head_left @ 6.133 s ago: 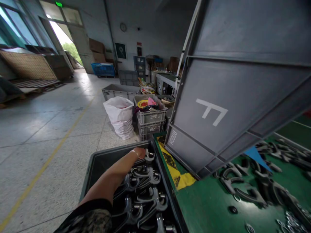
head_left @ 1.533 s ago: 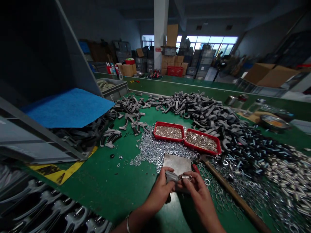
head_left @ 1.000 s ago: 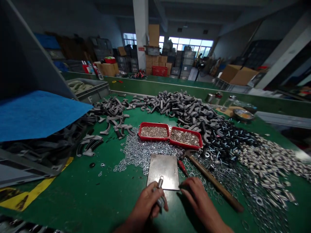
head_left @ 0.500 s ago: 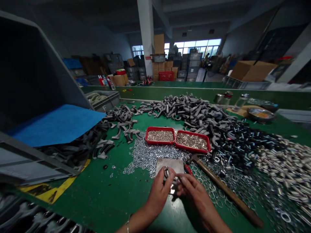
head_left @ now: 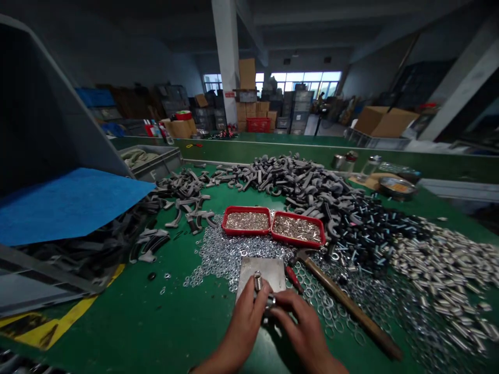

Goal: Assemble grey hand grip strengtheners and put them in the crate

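Both my hands meet at the near edge of a small grey steel plate (head_left: 262, 271) on the green bench. My left hand (head_left: 244, 322) is closed around a grey metal part with a threaded stud (head_left: 258, 281) that sticks up above the thumb. My right hand (head_left: 303, 332) pinches a small silvery piece (head_left: 271, 301) against that part; I cannot make out what it is. A wooden-handled hammer (head_left: 345, 305) lies just right of my right hand, and a red-handled tool (head_left: 292, 278) lies beside the plate.
Two red trays (head_left: 272, 227) of small metal pieces sit beyond the plate, amid scattered washers (head_left: 218, 257). Heaps of grey hooked parts (head_left: 296, 179), black pieces and silver springs (head_left: 436, 259) cover the bench to the right. A tipped grey crate (head_left: 47, 145) with a blue sheet (head_left: 66, 205) spills parts at left.
My left hand left the crate of finished parts beside the bench and joined my right hand at the steel plate. Over the last second both hands keep turning the studded part there.
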Action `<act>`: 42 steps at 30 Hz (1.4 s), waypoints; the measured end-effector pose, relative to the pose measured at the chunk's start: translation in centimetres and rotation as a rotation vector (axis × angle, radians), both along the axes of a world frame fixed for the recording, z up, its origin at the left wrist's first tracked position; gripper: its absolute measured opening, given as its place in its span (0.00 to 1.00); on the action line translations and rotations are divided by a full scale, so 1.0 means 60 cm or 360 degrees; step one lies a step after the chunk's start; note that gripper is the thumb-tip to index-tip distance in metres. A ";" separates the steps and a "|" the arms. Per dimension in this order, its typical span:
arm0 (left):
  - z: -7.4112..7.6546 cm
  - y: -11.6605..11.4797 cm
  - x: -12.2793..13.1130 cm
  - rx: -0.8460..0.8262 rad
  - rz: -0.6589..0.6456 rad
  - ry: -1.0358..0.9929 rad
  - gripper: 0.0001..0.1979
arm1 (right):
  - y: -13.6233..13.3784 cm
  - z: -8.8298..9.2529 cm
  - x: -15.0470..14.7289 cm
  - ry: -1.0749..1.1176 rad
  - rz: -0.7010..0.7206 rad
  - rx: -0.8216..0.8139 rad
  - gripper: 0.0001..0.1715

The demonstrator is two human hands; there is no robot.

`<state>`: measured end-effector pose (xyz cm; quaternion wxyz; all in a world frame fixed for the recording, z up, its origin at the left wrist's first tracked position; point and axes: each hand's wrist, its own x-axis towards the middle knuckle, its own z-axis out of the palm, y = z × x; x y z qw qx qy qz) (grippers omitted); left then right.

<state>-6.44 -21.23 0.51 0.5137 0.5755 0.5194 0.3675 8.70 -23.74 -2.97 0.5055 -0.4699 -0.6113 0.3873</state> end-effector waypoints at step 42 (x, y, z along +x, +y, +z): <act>0.043 0.028 0.002 -0.0191 0.0150 -0.0478 0.25 | 0.021 0.073 0.033 -0.0446 -0.0078 -0.0050 0.08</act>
